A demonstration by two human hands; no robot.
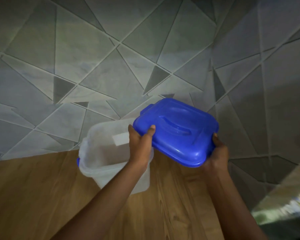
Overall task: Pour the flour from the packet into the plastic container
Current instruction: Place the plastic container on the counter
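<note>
Above the worktop (33,196): left hand (139,144) and right hand (218,153), fingers curled, gripped the blue lid (177,130).
Plastic container (100,153): stood uncovered, seemingly empty.
Advice: lid wanted setting well aside.

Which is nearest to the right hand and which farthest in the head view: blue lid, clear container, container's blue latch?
1. The blue lid: held by the right hand.
2. The clear container: standing to the left.
3. The blue latch: on the container's far left side.

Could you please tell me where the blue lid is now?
Head view, right of centre: the blue lid is held between the left hand and right hand, beside the open plastic container.
</note>
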